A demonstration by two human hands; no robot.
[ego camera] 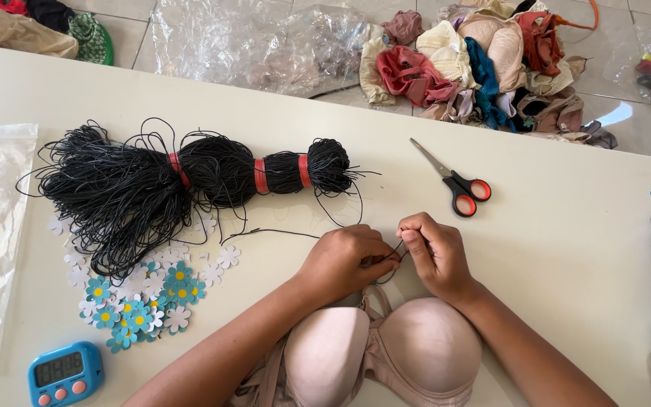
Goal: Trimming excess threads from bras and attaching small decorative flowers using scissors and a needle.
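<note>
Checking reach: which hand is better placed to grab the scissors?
Right. The right hand sits just below the scissors, handles toward it; the left hand lies farther off. Both pinch the black cord.

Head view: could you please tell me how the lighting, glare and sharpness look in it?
Head view: soft, even daylight, only faint shadows under the left hand and right hand; glare on the clear plastic sheet and a bright reflection on the floor tile; black cord bundle and scissors sharp; slight wide-angle bend in the table's far edge.
</note>
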